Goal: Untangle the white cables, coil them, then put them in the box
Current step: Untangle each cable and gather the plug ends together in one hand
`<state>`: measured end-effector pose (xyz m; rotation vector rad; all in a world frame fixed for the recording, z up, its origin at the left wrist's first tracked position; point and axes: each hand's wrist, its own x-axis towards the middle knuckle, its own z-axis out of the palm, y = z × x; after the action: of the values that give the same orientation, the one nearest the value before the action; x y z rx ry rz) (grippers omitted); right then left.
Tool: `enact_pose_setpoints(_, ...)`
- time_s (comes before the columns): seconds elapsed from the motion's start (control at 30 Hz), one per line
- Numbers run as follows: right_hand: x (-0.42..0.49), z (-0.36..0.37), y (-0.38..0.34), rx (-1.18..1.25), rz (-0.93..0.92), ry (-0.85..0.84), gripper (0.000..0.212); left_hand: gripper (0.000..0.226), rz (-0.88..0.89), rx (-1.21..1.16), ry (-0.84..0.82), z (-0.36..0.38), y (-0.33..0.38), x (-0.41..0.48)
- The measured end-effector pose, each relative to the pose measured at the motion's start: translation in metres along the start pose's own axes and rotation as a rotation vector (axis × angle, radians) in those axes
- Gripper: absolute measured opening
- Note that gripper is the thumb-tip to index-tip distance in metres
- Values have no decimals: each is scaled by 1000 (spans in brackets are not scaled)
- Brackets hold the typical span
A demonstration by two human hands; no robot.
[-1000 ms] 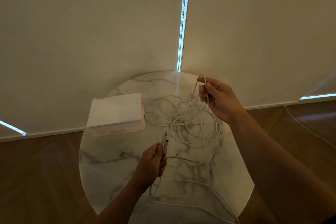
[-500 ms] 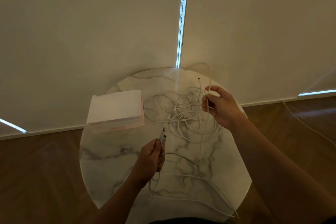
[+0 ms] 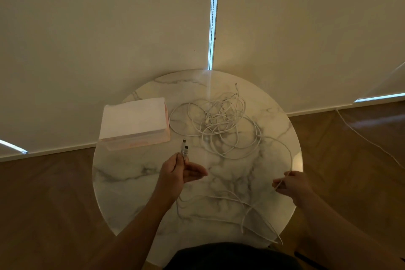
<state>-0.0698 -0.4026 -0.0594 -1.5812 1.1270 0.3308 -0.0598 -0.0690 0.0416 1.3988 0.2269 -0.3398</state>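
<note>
Tangle of white cables (image 3: 221, 123) lay in loose overlapping loops on the upper right part of a round marble table (image 3: 122, 182), which filled the middle of the frame. Just left of the tangle, on the table's upper left, sat the pale box (image 3: 133, 120), its lid closed, with one cable loop nearly reaching its right side.

Your left hand (image 3: 175, 173) was raised over the centre of the table, below the box. Its thumb and forefinger pinched two connector ends (image 3: 184, 151), which stuck up side by side toward the box, while the other fingers stretched out flat to the right.

Your right hand (image 3: 293, 185) hovered at the table's right edge, well apart from the left. Its fingers were curled and pinched a single strand (image 3: 291, 158) that rose in an arc from the hand back up to the tangle.

More slack cable (image 3: 219, 196) trailed in long flat curves across the lower part of the table, between your forearms, and one end ran off the lower right rim.

Cream blinds (image 3: 109, 28) filled the top half of the frame, split by a thin bright gap. Brown wooden floor (image 3: 54, 204) showed on both sides, with a thin pale cord (image 3: 372, 142) lying across it at the right. Dark clothing (image 3: 230, 254) showed at the bottom edge.
</note>
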Motion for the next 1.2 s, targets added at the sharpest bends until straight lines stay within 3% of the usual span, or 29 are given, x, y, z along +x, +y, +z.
enact_pose_setpoints(0.1, 6, -10, 12, -325, 60, 39, 6, 33, 52, 56, 60, -5, -1, 3)
enact_pose_setpoints(0.13, 7, -13, 13, -433, 41, 96, 14, 32, 68, 76, 78, -7, -1, 4)
enact_pose_setpoints(0.23, -6, -8, -3, -687, -147, 281, 15, 33, 63, 11, 116, -11, -2, 8)
enact_pose_setpoints(0.3, -25, 15, -23, -725, -337, 302, 12, 35, 64, -59, 155, -14, 0, 11)
enact_pose_setpoints(0.37, -48, 51, -41, -643, -585, 184, 13, 36, 76, -127, 197, -16, 3, 15)
enact_pose_setpoints(0.5, -114, 124, -58, -669, -1000, -352, 14, 36, 73, -276, 284, -20, 12, 24)
enact_pose_setpoints(0.57, -140, 148, -52, -693, -1104, -536, 14, 36, 73, -334, 310, -24, 18, 28)
enact_pose_setpoints(0.7, -156, 174, -42, -777, -1127, -658, 23, 37, 67, -391, 332, -30, 27, 32)
enact_pose_setpoints(0.97, -143, 170, -36, -716, -1356, -522, 17, 38, 49, -431, 360, -37, 25, 33)
enact_pose_setpoints(1.2, -145, 159, -48, -575, -1188, -505, 15, 37, 47, -392, 370, -37, 24, 34)
